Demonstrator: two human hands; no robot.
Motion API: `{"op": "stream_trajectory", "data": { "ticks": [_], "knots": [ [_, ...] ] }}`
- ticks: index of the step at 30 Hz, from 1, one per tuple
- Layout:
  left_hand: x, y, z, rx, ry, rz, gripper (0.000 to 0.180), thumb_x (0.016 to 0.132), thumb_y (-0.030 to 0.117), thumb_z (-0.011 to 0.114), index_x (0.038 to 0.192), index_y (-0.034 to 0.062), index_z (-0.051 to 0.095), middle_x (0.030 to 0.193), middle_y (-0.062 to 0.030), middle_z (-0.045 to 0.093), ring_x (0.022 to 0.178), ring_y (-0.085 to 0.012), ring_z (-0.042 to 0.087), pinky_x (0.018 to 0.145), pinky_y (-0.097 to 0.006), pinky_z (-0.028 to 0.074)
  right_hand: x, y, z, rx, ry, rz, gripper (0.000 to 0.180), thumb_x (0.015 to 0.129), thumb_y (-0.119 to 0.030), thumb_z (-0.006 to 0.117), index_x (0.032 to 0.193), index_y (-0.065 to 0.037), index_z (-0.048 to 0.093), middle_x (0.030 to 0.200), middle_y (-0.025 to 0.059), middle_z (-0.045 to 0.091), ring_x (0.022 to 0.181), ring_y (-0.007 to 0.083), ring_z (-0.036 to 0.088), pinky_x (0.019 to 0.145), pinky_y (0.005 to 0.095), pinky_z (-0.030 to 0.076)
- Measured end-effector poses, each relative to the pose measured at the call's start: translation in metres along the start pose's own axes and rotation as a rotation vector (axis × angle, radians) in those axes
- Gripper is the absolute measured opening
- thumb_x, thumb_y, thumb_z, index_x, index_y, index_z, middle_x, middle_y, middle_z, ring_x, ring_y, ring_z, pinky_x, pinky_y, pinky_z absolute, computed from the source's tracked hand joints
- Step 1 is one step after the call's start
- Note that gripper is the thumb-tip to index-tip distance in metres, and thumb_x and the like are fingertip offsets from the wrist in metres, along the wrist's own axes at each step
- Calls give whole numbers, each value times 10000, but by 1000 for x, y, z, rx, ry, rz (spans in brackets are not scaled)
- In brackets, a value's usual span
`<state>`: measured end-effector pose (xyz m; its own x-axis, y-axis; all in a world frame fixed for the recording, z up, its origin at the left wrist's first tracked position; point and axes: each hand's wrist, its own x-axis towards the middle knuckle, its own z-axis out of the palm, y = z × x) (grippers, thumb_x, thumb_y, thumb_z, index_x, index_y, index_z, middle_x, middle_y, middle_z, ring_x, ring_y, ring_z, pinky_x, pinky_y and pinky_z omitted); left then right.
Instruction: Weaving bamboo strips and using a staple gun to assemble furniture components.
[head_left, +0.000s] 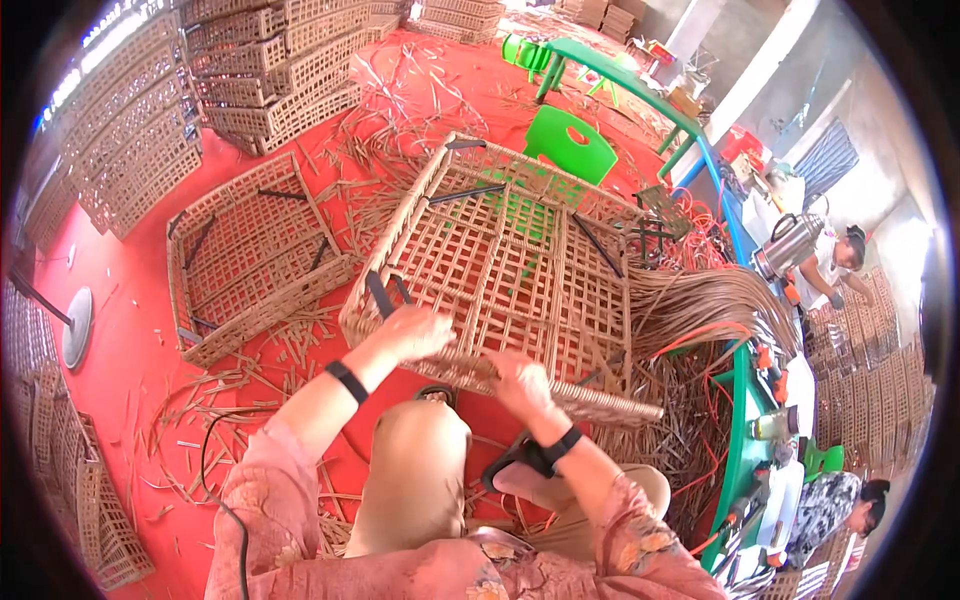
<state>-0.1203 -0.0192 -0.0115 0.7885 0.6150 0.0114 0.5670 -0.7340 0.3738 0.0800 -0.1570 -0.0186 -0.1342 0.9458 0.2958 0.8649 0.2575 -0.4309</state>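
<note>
A large, shallow, open-weave brown basket (605,403) is tilted in front of my knees, its lattice bottom showing and dark strips at its corners. My left hand (415,333) is closed on the near rim, close to the black strip (379,295) at the near left corner. Farther right along the same rim, my right hand (520,383) is closed on the woven edge, fingers curled over it. What the fingertips press against is partly hidden.
A similar basket (255,230) lies to the left on the red floor (130,300), among scattered strips. Basket stacks (290,70) stand behind. A green chair (570,145) is beyond my basket. At right are a bundle of long strips (710,300), a green table (738,440) and two people.
</note>
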Motion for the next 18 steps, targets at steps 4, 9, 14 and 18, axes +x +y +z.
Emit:
{"op": "stream_trajectory", "data": {
  "ticks": [4, 9, 14, 18],
  "knots": [
    [34, 44, -91, -2, 104, 81, 332, 853, 363, 554, 774, 52, 638, 805, -172, 646, 774, -367, 633, 680, -470, 499, 34, -14, -101, 9, 33, 8, 384, 656, -130, 670, 1040, -104, 662, 888, 171, 653, 785, 332, 643, 703, 411, 528],
    [10, 89, -189, 9, 50, 316, 317, 839, 296, 616, 702, 10, 601, 638, -164, 565, 590, -260, 539, 580, -377, 431, 37, -88, -210, 133, -65, -48, 436, 630, -167, 712, 1040, -31, 650, 933, 195, 652, 866, 336, 634, 777, 382, 497],
    [-30, 116, -195, -183, -169, 197, 338, 810, 331, 651, 701, 13, 620, 575, -119, 522, 550, -154, 458, 554, -353, 409, 7, -119, -221, 229, -178, -68, 490, 625, -149, 753, 1059, 36, 622, 932, 161, 671, 839, 197, 629, 780, 314, 483],
    [-1, 48, -158, -89, -192, 268, 364, 792, 346, 684, 712, -1, 608, 602, -126, 547, 571, -139, 437, 589, -358, 422, 16, -105, -176, 326, -250, -77, 501, 629, -175, 769, 1069, 19, 630, 933, 135, 678, 842, 175, 622, 778, 316, 484]
  ]
}}
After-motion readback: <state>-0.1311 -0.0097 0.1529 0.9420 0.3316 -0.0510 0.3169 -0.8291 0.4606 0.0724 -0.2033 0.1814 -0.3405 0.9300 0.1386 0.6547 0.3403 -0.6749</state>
